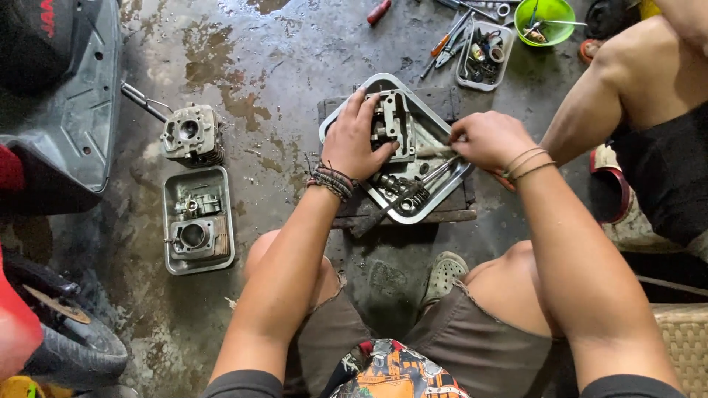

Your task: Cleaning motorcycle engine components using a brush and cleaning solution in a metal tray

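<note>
Hands (354,144) over wet concrete floor (295,66)

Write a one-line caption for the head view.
Left hand steadies an engine part in a metal tray; right hand holds a tool.

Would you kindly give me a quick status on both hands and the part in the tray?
Left hand gripping grey metal engine head. Right hand holding a thin tool against it. Both over square metal tray; loose parts beneath.
</note>
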